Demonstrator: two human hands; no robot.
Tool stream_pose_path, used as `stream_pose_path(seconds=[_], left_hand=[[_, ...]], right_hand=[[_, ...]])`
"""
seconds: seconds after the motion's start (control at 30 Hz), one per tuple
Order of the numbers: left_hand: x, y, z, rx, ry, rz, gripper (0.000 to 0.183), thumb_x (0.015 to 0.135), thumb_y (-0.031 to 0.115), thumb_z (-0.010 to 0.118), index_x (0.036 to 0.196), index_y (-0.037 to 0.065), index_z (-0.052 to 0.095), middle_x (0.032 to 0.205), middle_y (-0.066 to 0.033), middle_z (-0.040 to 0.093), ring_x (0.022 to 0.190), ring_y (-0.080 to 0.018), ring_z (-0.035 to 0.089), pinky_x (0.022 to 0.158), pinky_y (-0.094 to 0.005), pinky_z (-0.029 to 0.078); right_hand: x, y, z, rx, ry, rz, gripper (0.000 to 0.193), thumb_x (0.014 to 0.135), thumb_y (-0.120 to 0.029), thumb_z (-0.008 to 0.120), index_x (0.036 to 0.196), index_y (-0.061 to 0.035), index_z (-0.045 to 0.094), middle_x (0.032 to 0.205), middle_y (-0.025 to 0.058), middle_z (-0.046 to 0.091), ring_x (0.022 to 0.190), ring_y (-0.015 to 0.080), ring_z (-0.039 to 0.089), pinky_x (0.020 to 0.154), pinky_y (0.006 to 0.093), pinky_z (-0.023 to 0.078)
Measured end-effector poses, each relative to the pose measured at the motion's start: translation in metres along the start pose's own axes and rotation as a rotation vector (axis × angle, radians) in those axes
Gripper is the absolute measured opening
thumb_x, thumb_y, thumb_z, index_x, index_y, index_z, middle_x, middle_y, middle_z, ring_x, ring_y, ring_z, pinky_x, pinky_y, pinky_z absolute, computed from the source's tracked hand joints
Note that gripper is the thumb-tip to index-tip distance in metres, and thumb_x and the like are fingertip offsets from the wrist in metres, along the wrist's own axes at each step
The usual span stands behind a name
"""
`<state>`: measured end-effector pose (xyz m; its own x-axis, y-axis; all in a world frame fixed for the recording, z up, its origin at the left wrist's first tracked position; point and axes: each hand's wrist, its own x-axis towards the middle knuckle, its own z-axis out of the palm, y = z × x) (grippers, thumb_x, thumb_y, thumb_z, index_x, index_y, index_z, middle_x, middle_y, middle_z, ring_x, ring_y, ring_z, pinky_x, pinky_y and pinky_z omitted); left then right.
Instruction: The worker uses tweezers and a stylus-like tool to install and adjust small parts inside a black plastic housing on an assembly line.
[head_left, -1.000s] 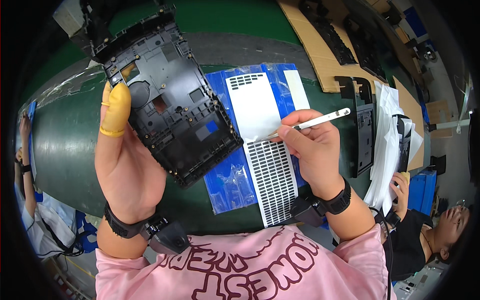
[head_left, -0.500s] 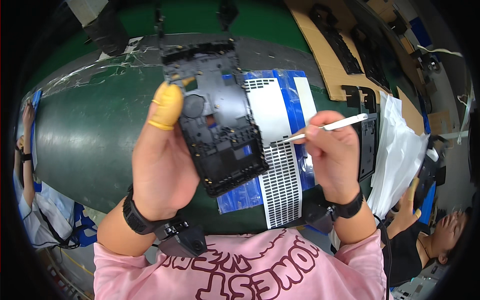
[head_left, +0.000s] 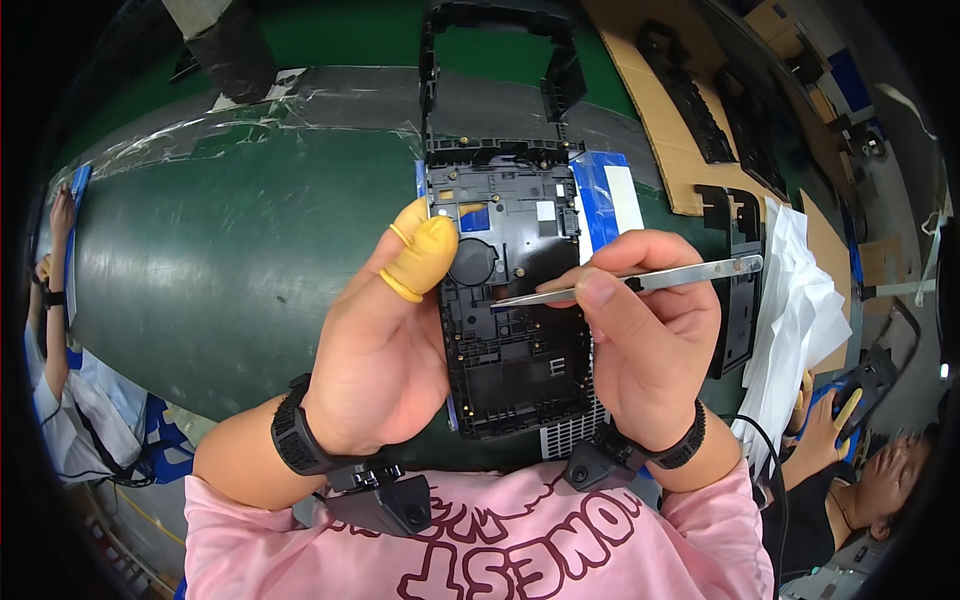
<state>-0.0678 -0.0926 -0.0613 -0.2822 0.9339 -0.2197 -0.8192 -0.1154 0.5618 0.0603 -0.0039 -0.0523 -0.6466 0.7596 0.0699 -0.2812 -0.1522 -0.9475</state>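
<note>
My left hand (head_left: pixel 385 330) grips the left edge of a black plastic housing (head_left: pixel 515 370), its thumb in a yellow finger cot lying on the part. The housing has small brass inserts, a round recess and an open frame at its far end. Between thumb and fingers, my right hand (head_left: pixel 650 330) pinches metal tweezers (head_left: pixel 690 275). Their tips meet the middle of the housing, below the round recess; whether they hold a small piece cannot be made out. Behind the housing lies a white sheet with small dark rectangles (head_left: pixel 572 440), mostly hidden, along with blue film (head_left: pixel 600 205).
Green table (head_left: pixel 220 260) spreads to the left. On the right lie another black housing (head_left: pixel 740 300), crumpled white wrapping (head_left: pixel 800 290) and cardboard (head_left: pixel 665 160) bearing black frames. One co-worker's arm (head_left: pixel 60 240) shows at far left, another's gloved hand (head_left: pixel 830 425) at lower right.
The housing has moved right and nearer the body's midline, covering most of the sheet. My right hand has brought the tweezers from the sheet's dark rectangles onto the housing.
</note>
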Motion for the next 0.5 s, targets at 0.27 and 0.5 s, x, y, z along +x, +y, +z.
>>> stream_pose_path(seconds=[0.27,0.5], left_hand=[[-0.0015,0.0016,0.0015,0.018,0.011,0.038,0.042,0.089,0.031,0.037,0.121,0.004,0.034,0.116,-0.0124,0.047,0.104,-0.0222,0.049,0.089,-0.0355,0.04],[-0.001,0.001,0.0005,-0.006,-0.011,0.054,0.041,0.089,0.03,0.037,0.121,0.004,0.034,0.116,-0.0121,0.046,0.104,-0.022,0.049,0.089,-0.0356,0.039]], right_hand=[[0.0015,0.0005,0.0098,-0.058,0.062,-0.008,0.013,0.076,0.001,0.054,0.087,0.0017,0.049,0.073,0.0145,0.06,0.058,0.0088,0.051,0.056,0.0191,0.041],[0.0013,0.003,0.0013,0.032,-0.036,-0.024,0.017,0.075,0.009,0.055,0.091,0.0046,0.05,0.083,0.0103,0.057,0.076,0.0139,0.058,0.069,0.0227,0.047]])
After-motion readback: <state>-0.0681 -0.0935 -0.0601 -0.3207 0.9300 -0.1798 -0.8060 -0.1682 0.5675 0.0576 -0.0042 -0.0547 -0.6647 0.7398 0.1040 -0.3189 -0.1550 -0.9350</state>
